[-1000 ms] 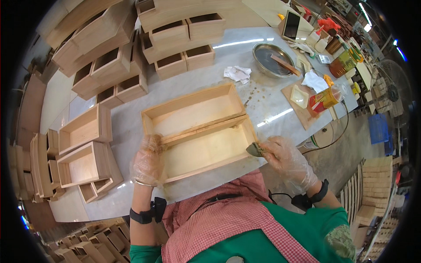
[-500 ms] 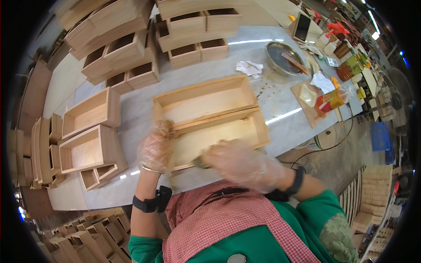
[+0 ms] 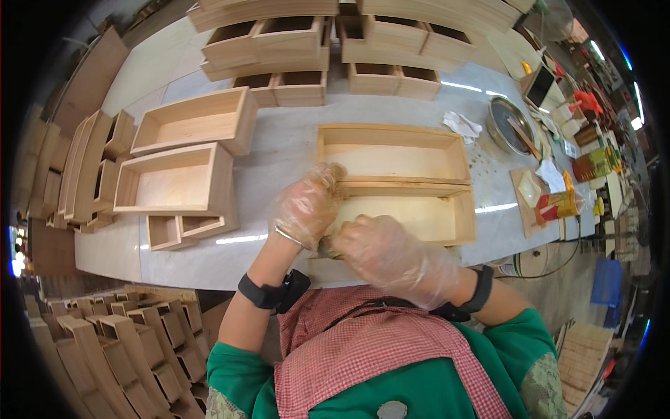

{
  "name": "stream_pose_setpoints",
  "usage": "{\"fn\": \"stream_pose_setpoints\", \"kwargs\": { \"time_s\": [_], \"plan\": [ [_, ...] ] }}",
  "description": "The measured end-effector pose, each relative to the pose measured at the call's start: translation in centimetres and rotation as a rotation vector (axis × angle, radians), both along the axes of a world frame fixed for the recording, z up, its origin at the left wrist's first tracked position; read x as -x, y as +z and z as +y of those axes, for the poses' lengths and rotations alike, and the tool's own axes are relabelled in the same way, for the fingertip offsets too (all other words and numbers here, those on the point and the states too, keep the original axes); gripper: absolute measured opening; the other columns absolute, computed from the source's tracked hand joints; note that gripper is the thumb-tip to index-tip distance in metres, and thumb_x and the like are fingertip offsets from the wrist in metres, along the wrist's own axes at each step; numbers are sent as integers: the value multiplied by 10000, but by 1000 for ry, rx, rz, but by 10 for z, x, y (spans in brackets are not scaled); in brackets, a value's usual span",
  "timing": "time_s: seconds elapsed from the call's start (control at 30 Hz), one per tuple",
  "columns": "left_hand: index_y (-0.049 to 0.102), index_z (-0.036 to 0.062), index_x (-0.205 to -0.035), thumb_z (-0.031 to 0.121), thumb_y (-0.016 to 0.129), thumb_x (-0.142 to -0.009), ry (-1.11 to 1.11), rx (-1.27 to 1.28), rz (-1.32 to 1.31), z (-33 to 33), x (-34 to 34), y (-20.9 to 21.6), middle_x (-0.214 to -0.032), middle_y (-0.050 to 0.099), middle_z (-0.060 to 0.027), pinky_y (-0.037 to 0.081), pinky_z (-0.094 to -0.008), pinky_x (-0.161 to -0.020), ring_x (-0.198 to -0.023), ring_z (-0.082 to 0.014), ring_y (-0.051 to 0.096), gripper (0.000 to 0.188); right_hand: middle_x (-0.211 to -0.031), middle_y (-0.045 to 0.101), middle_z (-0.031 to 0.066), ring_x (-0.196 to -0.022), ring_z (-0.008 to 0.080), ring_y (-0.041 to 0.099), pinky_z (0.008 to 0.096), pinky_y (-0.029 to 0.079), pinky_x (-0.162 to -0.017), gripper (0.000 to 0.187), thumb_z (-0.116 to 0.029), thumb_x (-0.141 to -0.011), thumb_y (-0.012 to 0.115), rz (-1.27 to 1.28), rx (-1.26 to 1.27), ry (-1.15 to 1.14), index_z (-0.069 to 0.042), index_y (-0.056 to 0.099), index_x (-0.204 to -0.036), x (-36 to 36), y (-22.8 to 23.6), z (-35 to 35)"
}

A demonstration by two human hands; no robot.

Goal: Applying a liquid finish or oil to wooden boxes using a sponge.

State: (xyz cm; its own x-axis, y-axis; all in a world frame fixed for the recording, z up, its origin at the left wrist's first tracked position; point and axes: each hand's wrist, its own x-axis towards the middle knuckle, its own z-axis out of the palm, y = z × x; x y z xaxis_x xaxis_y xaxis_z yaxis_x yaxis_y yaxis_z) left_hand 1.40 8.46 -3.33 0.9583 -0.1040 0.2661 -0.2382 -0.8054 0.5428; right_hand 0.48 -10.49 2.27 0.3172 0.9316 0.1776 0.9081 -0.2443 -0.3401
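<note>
A pale wooden box with two long compartments (image 3: 396, 183) lies open side up before me on the grey tabletop. My left hand (image 3: 305, 208), in a clear plastic glove, is closed on its left end, by the divider between the compartments. My right hand (image 3: 391, 257), gloved the same way, is closed at the near left corner of the near compartment. Its fingers pinch a small dark piece, mostly hidden and too blurred to name. The two hands are close together, nearly touching.
Two pale open boxes (image 3: 167, 178) lean at the left, with smaller ones beneath. Stacked wooden units (image 3: 265, 63) stand at the back. Rightward are a white cloth (image 3: 462, 126), a metal bowl (image 3: 497, 129) with a stick, and a red-labelled bottle (image 3: 558, 205). More wooden units (image 3: 132, 342) fill the floor lower left.
My view has swung left, so the table's things sit farther right. My right hand has moved along the box's near edge to its left corner, closer to my left hand.
</note>
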Motion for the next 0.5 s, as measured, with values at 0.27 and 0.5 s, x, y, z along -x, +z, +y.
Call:
{"fn": "stream_pose_setpoints", "kwargs": {
  "time_s": [0.27,0.5],
  "plan": [
    [489,27,-1385,352,893,-704,33,541,61,20,84,1,-1266,610,-180,557,-377,-841,-1019,-316,655,855,-1010,663,140,-847,342,647,428,516,-731,265,-141,-926,606,-99,-223,-218,-54,630,-1175,-59,26,-6],
    [526,-8,-1297,283,899,-678,-23,657,236,-7,72,-15,-1167,631,-205,537,-409,-884,-1016,-368,638,779,-845,593,123,-795,317,622,429,493,-670,271,-42,-808,640,-14,-159,1,-8,627,-1076,-43,-3,9]
  ]
}}
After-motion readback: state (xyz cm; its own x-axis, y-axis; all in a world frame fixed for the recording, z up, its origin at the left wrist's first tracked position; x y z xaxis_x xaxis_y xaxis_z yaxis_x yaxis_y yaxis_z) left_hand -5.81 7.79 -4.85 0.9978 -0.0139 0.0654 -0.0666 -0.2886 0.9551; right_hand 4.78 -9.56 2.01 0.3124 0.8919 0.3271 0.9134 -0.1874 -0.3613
